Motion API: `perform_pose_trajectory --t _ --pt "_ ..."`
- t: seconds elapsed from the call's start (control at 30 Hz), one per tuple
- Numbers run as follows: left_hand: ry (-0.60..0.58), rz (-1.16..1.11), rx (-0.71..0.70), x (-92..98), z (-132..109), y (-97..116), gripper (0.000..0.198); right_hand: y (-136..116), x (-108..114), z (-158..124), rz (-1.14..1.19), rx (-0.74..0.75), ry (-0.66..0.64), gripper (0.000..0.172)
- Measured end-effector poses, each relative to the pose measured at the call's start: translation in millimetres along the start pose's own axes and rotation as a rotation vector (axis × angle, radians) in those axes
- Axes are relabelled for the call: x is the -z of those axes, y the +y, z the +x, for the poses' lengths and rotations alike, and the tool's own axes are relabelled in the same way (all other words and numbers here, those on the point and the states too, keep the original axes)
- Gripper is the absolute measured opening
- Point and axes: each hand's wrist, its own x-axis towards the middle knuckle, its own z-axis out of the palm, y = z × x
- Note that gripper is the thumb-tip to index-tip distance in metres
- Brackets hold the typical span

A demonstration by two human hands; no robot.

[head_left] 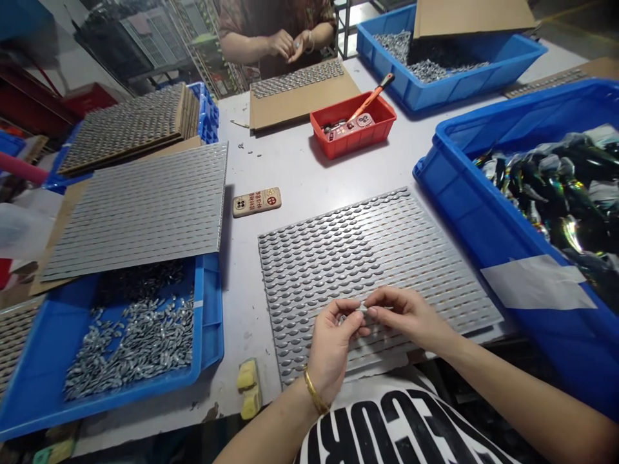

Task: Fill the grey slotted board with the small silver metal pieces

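My left hand (334, 341), with a gold bangle at the wrist, is closed in a pinch over the front part of a grey slotted board (425, 258). Fingertips of my right hand (410, 316) meet it from the other side, also pinched. Between them shows a small grey piece (362, 309), mostly covered by the fingers. Something grey also peeks out of the left palm. Rows of grey oval pieces (314, 264) fill the board's left part and far edge; its right part shows bare slotted rows.
A blue bin of loose grey pieces (140, 341) stands left, partly under another grey board (145, 206). At right is a blue bin (454, 187) of shiny dark items. A phone (256, 202) and red tray (355, 138) lie beyond; a co-worker's hands (290, 46) are opposite.
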Motion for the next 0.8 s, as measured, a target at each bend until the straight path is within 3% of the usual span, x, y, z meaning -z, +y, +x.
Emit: perform_pose_trajectory --t 0.17,0.37,0.43,0.57,0.67,0.8 --pt "-0.013 0.15 -0.102 -5.8 3.5 -3.7 0.016 11.0 3.4 0.3 0.249 -0.127 -0.01 0.026" --pt "-0.054 0.132 -0.044 -13.6 6.1 -2.8 0.016 14.0 18.2 -3.5 0.151 -0.135 -0.016 0.022" --pt "-0.039 0.021 0.029 -12.5 5.9 3.8 0.021 14.5 27.0 -1.5 -0.027 -0.012 0.068 0.018" --pt "0.037 -0.199 0.096 -2.9 2.3 17.0 0.025 19.4 47.4 9.3 -0.591 0.387 0.249 0.015" --pt "0.046 -0.199 0.141 4.4 -1.6 16.4 0.023 27.4 56.6 19.0 -0.854 0.548 0.202 0.023" --pt "0.049 -0.18 0.157 7.2 -6.1 10.6 0.022 33.1 58.5 24.9 -1.06 0.608 0.169 0.027"
